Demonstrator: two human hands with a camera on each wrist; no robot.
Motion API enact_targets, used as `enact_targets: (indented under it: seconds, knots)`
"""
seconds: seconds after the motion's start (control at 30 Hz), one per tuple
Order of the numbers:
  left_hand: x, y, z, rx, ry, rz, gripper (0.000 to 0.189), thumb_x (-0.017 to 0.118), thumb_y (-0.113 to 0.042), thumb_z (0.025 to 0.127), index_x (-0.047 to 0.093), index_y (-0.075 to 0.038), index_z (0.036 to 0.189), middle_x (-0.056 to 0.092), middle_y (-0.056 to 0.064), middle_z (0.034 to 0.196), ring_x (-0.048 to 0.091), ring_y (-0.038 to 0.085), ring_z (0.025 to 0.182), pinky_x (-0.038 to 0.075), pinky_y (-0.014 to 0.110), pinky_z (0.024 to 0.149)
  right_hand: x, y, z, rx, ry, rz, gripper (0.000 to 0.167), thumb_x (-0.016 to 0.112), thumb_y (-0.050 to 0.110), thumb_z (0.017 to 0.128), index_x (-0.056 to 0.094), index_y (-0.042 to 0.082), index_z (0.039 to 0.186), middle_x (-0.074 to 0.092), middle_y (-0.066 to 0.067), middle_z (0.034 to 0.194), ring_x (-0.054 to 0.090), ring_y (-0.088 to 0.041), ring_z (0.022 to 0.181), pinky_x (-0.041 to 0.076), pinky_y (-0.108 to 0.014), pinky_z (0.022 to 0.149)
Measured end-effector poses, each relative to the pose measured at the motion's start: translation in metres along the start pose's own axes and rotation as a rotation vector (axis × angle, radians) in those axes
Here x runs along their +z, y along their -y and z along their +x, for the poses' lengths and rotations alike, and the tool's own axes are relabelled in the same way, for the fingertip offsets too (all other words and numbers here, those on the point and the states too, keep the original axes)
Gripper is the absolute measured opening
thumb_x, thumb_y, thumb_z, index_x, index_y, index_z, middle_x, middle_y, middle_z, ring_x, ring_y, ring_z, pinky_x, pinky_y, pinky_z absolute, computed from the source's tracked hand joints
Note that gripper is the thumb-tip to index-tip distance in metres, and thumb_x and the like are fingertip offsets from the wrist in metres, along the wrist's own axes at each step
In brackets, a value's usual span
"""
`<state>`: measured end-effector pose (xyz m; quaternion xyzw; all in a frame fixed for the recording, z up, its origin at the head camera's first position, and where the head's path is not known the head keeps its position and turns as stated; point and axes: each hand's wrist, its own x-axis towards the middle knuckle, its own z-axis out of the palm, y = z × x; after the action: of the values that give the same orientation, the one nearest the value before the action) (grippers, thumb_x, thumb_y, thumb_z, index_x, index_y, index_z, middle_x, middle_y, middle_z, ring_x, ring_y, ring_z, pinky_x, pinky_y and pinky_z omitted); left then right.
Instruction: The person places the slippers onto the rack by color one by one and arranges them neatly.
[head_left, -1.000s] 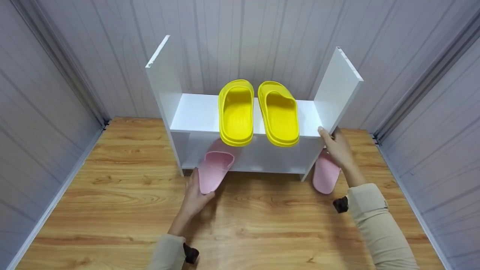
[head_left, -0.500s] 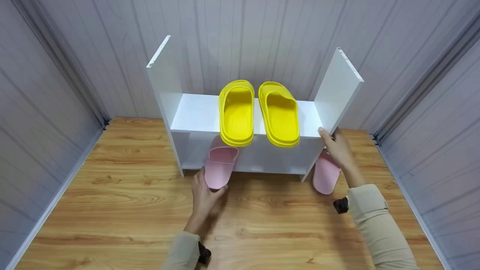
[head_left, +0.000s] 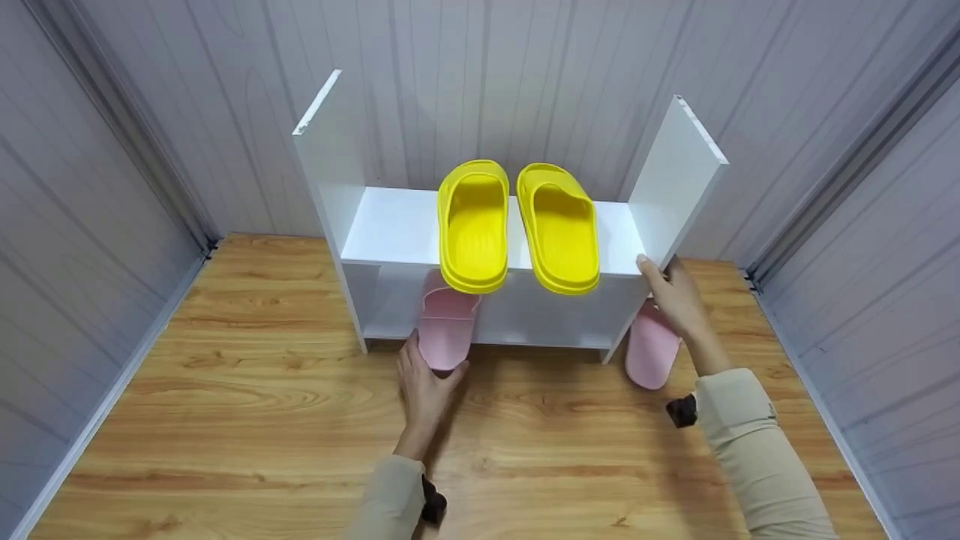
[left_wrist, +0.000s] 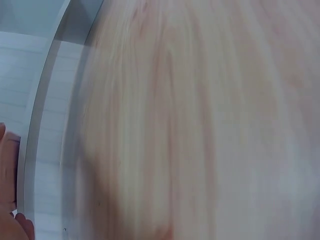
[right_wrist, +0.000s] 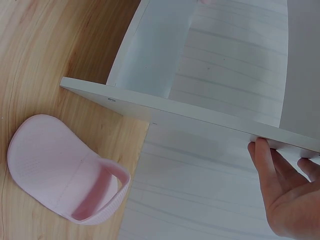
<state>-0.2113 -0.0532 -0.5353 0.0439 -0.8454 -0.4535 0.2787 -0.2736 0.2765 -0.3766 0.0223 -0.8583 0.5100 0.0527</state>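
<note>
My left hand (head_left: 427,394) pinches a pink slipper (head_left: 448,341) by the heel, thumb on one side and fingers on the other. The slipper's toe end lies inside the lower level of a white shoe rack (head_left: 386,225), partly hidden beneath a yellow slipper. At the left edge of the left wrist view only fingertips and a strip of the pink slipper (left_wrist: 9,172) show. My right hand (head_left: 679,300) grips the front edge of the rack's right side panel (right_wrist: 200,115). Beside that panel, on the floor, lies a second pink slipper (right_wrist: 55,165).
Two yellow slippers (head_left: 474,232) sit side by side on the rack's upper shelf, heels overhanging its front edge. Grey panelled walls (head_left: 525,82) enclose the wooden floor (head_left: 540,442) at the back and both sides.
My left hand has moved right and forward with the pink slipper, which has straightened and gone further into the lower level. My right hand has stayed on the side panel.
</note>
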Motion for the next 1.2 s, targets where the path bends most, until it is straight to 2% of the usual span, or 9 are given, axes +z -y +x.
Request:
enact_targets:
  seconds: [0.3,0.53,0.7,1.0,1.2]
  knots:
    - [0.009,-0.004,0.0,-0.029,-0.037,-0.002,0.093,0.081,-0.029,0.058,0.03,0.004,0.129,0.039,0.02,0.12,0.037,0.033,0.107,0.03,0.043,0.09,-0.001,0.002,-0.001,0.001,0.014,-0.001,0.076,0.041,0.049,0.088,0.015,-0.001,0.138,0.027,-0.029,0.133,0.037,-0.039,0.114,0.042,-0.047,0.08]
    - [0.017,-0.007,0.002,0.004,-0.055,-0.026,0.093,0.081,-0.028,0.06,0.029,0.005,0.129,0.039,0.02,0.119,0.036,0.034,0.106,0.029,0.045,0.089,-0.001,0.0,-0.001,-0.033,-0.015,-0.023,0.071,0.044,0.047,0.088,0.024,-0.004,0.134,0.037,-0.029,0.125,0.045,-0.037,0.106,0.046,-0.044,0.074]
    - [0.021,-0.007,0.004,0.017,-0.06,-0.008,0.092,0.081,-0.027,0.06,0.029,0.005,0.129,0.039,0.02,0.118,0.037,0.034,0.103,0.028,0.045,0.089,-0.002,-0.001,0.0,-0.032,-0.025,-0.034,0.074,0.044,0.049,0.087,0.024,-0.004,0.135,0.036,-0.029,0.127,0.044,-0.038,0.107,0.046,-0.044,0.074]
    - [0.018,-0.008,0.002,0.0,-0.044,-0.02,0.095,0.08,-0.033,0.06,0.027,0.002,0.131,0.036,0.018,0.122,0.034,0.032,0.109,0.027,0.045,0.09,-0.002,-0.002,0.001,-0.014,-0.012,-0.036,0.075,0.043,0.049,0.087,0.021,-0.004,0.136,0.035,-0.03,0.127,0.045,-0.039,0.106,0.046,-0.044,0.072]
    - [0.007,-0.008,0.006,0.005,-0.047,0.007,0.096,0.078,-0.038,0.06,0.027,0.001,0.132,0.034,0.019,0.125,0.033,0.032,0.111,0.026,0.046,0.091,-0.001,0.0,0.0,-0.011,-0.009,-0.036,0.076,0.042,0.05,0.087,0.02,-0.003,0.136,0.035,-0.029,0.128,0.044,-0.039,0.106,0.046,-0.044,0.073]
